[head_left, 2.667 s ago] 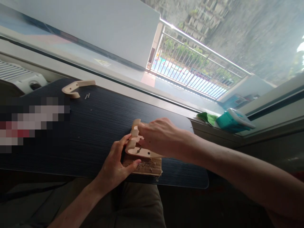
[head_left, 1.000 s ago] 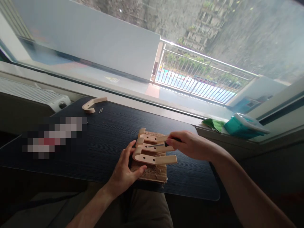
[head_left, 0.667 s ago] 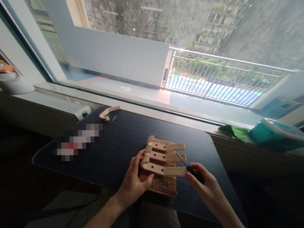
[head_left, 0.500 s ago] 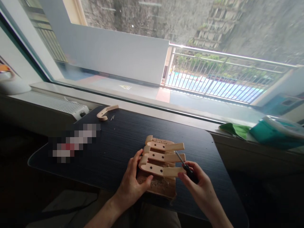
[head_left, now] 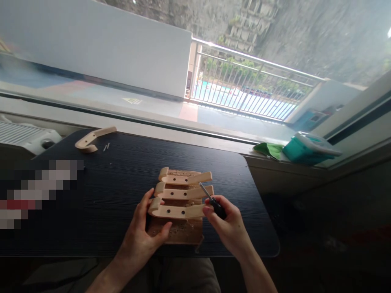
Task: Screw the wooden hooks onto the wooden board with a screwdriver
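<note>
Three pale wooden hooks lie side by side across a brown wooden board [head_left: 183,236], each with two dark screw heads. They are the far hook [head_left: 180,179], the middle hook [head_left: 179,193] and the near hook [head_left: 175,211]. Around the board's left edge my left hand [head_left: 143,228] is wrapped, thumb on the near side, fingers partly hidden behind the hooks. My right hand [head_left: 227,219] grips a screwdriver [head_left: 217,208] by its black handle, at the hooks' right ends. The screwdriver's shaft points up and left, its tip by the middle hook.
A loose wooden hook [head_left: 88,141] and a few screws [head_left: 106,147] lie at the back left of the dark table [head_left: 122,171]. On the windowsill are a green cloth [head_left: 269,150] and a teal container [head_left: 305,148]. A white heater [head_left: 27,136] stands at the left.
The view has swung to the right, so everything appears further left. Both hands keep their holds on the board and the screwdriver.
</note>
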